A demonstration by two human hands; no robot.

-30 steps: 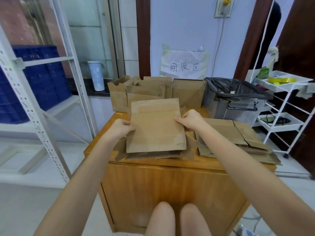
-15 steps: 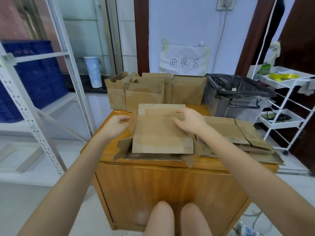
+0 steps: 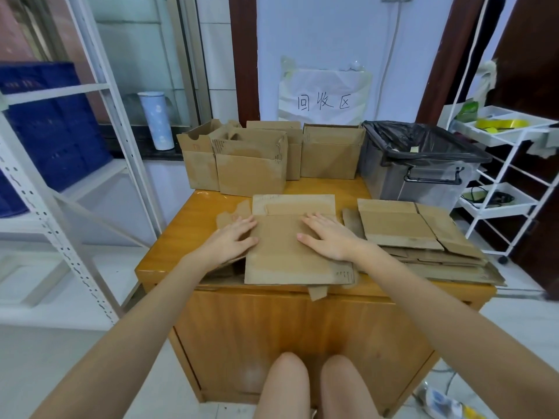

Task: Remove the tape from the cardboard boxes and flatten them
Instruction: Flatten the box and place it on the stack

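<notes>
**Pressing a folded box flat**

Both hands lie palm-down with straight fingers on the flattened box (image 3: 290, 252) at the front of the wooden table (image 3: 178, 234). The left hand (image 3: 230, 240) presses on its left edge, partly over a loose flap, and the right hand (image 3: 328, 237) presses its upper right part. Neither grip is closed on anything; the fingers only push down.

The cardboard looks light and thin, stiff across its panels but springy at the creases, so it will likely try to lift again once the pressure goes. Its surface seems dry and a little worn, not slippery. The best places to take hold are probably the long side edges, pinched between thumb and fingers, since the hanging flaps at the front would bend.

A pile of flat boxes (image 3: 405, 234) lies just beside it to the right. The standing boxes (image 3: 251, 167) wait at the back, next to a lined bin (image 3: 423, 164).
</notes>
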